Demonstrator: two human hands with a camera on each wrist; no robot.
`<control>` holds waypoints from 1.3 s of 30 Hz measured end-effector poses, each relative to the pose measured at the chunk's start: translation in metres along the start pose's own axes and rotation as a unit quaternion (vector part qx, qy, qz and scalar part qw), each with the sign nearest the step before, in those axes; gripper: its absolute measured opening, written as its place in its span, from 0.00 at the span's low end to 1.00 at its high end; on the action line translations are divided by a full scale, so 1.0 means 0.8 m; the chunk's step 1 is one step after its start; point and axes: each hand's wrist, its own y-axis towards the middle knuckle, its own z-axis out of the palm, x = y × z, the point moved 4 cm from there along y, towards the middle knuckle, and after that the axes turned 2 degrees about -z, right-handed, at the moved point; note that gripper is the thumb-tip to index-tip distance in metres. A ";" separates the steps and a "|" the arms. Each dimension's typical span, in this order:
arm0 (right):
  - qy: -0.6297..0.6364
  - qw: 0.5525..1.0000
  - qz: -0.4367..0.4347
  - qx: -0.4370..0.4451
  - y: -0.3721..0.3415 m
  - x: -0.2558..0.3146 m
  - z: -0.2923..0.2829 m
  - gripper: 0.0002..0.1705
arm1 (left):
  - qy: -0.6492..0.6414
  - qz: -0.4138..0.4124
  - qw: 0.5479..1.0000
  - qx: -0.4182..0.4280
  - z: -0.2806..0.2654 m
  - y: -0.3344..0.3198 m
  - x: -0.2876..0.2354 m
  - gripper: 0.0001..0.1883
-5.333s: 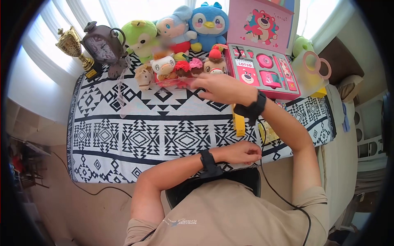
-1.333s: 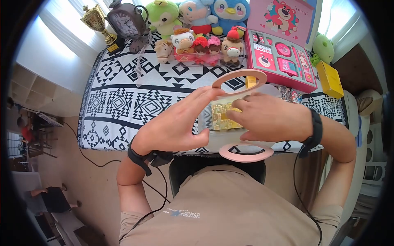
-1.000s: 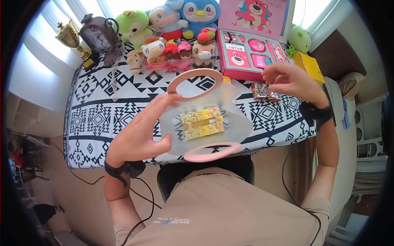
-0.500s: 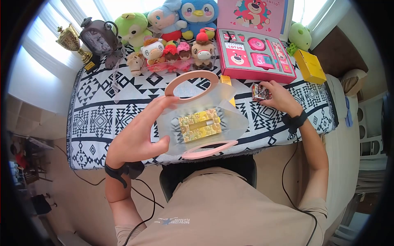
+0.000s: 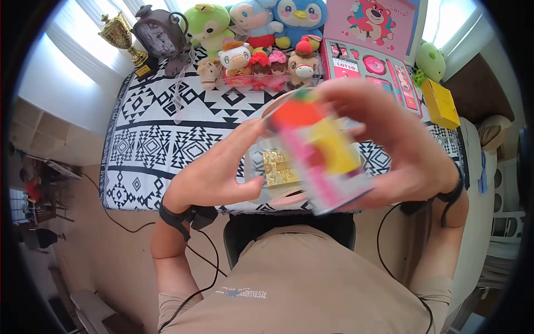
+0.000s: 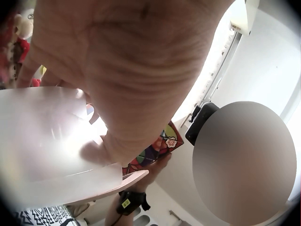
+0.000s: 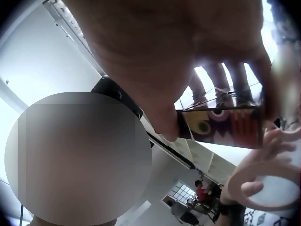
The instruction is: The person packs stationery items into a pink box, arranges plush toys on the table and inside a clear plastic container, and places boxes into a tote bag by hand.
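In the head view a translucent bag (image 5: 255, 158) with pink ring handles (image 5: 289, 199) stands at the table's near side. A gold patterned box (image 5: 276, 170) shows inside it, partly covered. At the bag's left side is my left hand (image 5: 217, 167), thumb and fingers spread apart and fairly straight, fingertips at the far handle. My right hand (image 5: 395, 139) grips a multicoloured box (image 5: 320, 147), tilted and blurred, over the bag's mouth. From the right wrist, the box's edge (image 7: 221, 123) lies between thumb and fingers. In the left wrist view the bag's wall (image 6: 47, 136) hides my fingertips.
Along the back stand a gold trophy (image 5: 125, 42), a dark clock (image 5: 158, 33) and several plush toys. An opened pink gift box (image 5: 370, 83) is at the back right, beside a yellow box (image 5: 442, 106). A patterned cloth (image 5: 147, 150) covers the table.
The bag came from the back right to the front. My right hand left the gold box inside it, took the multicoloured box off the table and brought it left over the bag.
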 end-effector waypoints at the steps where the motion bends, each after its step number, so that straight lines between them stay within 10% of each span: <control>1: -0.016 0.998 -0.008 0.061 0.011 -0.003 0.018 0.49 | 0.001 -0.004 1.000 -0.001 -0.002 -0.001 -0.004 0.40; 5: -0.148 0.985 -0.036 0.078 0.038 -0.032 0.038 0.43 | 0.077 0.046 0.995 0.033 0.002 -0.009 -0.005 0.47; 7: -0.172 0.976 -0.021 0.132 0.041 -0.044 0.045 0.39 | -0.082 -0.115 0.990 -0.003 0.004 -0.018 0.018 0.45; 11: -0.337 0.909 0.089 0.228 0.028 -0.063 0.057 0.30 | -0.035 -0.051 0.998 0.002 0.005 -0.012 0.011 0.46; 25: -0.308 0.879 0.215 0.294 0.030 -0.072 0.054 0.32 | -0.041 -0.040 0.998 0.015 0.014 -0.007 0.004 0.45; 33: -0.276 0.948 -0.004 0.161 0.023 -0.025 0.029 0.25 | -0.025 -0.013 1.000 -0.009 0.014 -0.014 0.007 0.46; 39: -0.208 0.964 0.145 -0.082 -0.016 -0.086 -0.066 0.12 | -0.043 -0.049 0.998 0.006 0.011 -0.013 0.008 0.47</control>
